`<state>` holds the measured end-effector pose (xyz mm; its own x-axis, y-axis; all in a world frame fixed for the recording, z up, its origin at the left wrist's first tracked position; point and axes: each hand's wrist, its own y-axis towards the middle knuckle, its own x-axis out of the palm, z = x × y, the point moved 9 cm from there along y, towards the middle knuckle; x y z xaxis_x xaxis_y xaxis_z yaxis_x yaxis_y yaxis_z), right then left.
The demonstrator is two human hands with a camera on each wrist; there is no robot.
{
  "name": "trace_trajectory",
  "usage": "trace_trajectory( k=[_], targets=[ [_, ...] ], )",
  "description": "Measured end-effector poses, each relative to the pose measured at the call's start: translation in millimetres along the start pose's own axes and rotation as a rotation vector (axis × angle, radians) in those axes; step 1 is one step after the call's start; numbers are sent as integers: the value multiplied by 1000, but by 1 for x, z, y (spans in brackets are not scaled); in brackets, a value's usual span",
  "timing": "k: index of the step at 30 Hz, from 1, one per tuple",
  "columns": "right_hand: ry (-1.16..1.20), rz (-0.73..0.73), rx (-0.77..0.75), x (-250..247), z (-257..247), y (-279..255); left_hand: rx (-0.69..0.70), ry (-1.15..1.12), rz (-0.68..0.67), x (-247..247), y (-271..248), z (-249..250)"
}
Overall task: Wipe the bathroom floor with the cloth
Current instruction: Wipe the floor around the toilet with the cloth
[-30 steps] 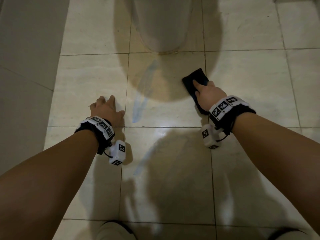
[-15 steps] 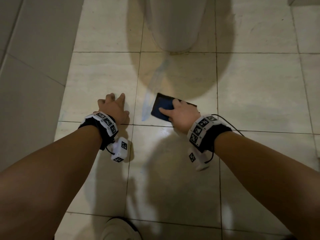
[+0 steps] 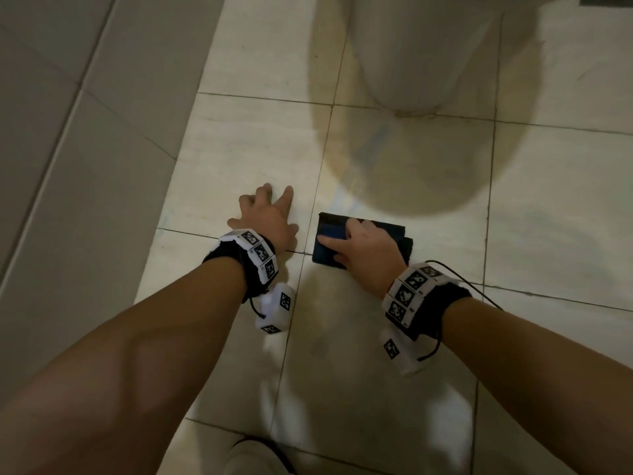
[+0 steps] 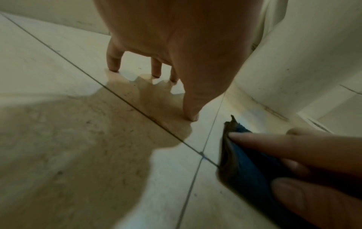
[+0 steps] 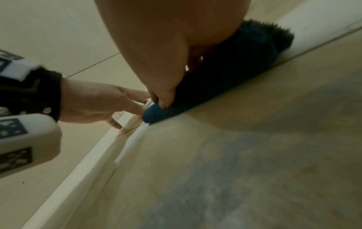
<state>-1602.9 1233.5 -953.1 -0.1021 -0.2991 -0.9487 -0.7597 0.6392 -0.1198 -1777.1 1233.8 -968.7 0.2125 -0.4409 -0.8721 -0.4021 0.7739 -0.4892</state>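
Cloth [image 3: 327, 243], dark blue and folded, lies flat on the tiled floor [image 3: 394, 389] at about 6 o'clock from the toilet base [image 3: 421, 56], straddling a grout line. Right hand [image 3: 366, 250] lies on top of it, fingers stretched out and pressing it down, not curled round it. Left hand [image 3: 265, 221] sits just beside the cloth at its 9 o'clock, apart from it, fingers spread and arched with only the tips on the tile; it holds nothing.

Left wrist view shows those fingertips [image 4: 113, 65] propped on the floor and the palm raised, plus the cloth's frayed corner [image 4: 233, 120]. Right wrist view shows the thumb [image 5: 166, 99] pushing into the cloth's rolled fold, hidden from the head view.
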Motion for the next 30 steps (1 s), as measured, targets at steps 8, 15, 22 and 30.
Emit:
trace_trajectory(
  k=[8,15,22,30],
  targets=[
    [91,-83,185,-16,43,66,8,-17,9,-1,-6,0],
    [78,-193,260,-17,69,91,-8,-19,-1,-2,-6,2],
    [-11,-261,120,-3,28,38,-14,-5,-23,-3,-7,4],
    [-8,-281,38,8,8,-3,-1,-19,-48,-3,-7,4]
  ],
)
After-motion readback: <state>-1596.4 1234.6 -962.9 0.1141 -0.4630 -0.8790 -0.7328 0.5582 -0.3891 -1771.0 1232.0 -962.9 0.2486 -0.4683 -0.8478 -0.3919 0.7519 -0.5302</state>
